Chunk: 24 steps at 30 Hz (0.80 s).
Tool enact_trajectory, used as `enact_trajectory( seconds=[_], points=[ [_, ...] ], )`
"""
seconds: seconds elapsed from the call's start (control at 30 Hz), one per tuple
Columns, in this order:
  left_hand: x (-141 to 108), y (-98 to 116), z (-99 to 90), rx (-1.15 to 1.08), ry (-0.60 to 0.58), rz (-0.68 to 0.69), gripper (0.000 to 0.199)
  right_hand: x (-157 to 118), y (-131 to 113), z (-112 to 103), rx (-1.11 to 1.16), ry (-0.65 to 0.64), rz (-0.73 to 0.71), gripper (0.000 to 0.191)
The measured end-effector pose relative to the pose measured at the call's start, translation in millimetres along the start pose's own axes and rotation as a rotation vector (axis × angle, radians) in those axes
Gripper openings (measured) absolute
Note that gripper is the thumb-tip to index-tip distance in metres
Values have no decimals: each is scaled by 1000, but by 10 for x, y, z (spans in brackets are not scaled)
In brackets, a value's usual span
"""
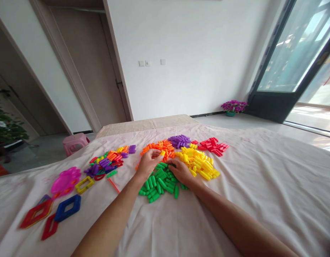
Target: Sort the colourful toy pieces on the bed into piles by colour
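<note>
Between the thumb and fingers of my left hand [150, 163] is a yellow plastic piece [163, 153], held up over the edge of the orange pile [165, 145]. My right hand [181, 171] rests at the border of the green pile [161, 184] and the yellow pile [198, 160]. Its fingers curl down at the green pieces, and their tips are partly hidden, so whether they grip one cannot be made out. Behind these lie a purple pile [179, 141] and a red pile [213, 145]. All the pieces look like short, rounded plastic building pegs.
Left on the pale cloth [261, 185] lies a mixed-colour heap [107, 162]. Near it are a pink flower-shaped tray [64, 181], a yellow frame [84, 184], a blue frame [67, 208] and a red frame [36, 213]. A pink stool [75, 142] stands beyond the table.
</note>
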<state>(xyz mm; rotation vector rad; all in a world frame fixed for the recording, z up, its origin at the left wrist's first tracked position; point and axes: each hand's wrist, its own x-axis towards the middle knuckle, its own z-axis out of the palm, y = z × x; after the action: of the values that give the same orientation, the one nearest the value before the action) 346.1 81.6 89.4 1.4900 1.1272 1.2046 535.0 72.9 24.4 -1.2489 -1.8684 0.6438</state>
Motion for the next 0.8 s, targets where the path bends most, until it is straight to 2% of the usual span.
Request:
enact_trajectory(
  seconds=[0.07,0.13,0.23,0.33,0.4,0.47,0.57,0.67,0.8],
  points=[
    [-2,133,201,-96,-113,-1,42,-1,2,0,11,-1,-12,29],
    [-13,182,292,-119,-137,41,42,0,5,0,30,-8,-28,29],
    [-43,78,182,-22,-85,76,33,6,7,-3,43,-19,-27,29],
    [-90,-148,-217,237,40,79,25,13,13,-3,37,-19,4,29],
    [-133,-291,-596,500,164,56,23,19,24,0,32,-16,19,29],
    [-185,-398,-999,606,269,18,25,26,37,4,28,-17,18,30],
    [-269,-509,-1497,1064,444,6,26,32,50,9,30,-22,14,31],
    [-326,-608,-1751,1277,445,-75,31,32,52,14,33,-16,20,31],
    [-321,-732,-1820,1298,393,-147,36,31,59,18,31,-13,15,31]
  ],
)
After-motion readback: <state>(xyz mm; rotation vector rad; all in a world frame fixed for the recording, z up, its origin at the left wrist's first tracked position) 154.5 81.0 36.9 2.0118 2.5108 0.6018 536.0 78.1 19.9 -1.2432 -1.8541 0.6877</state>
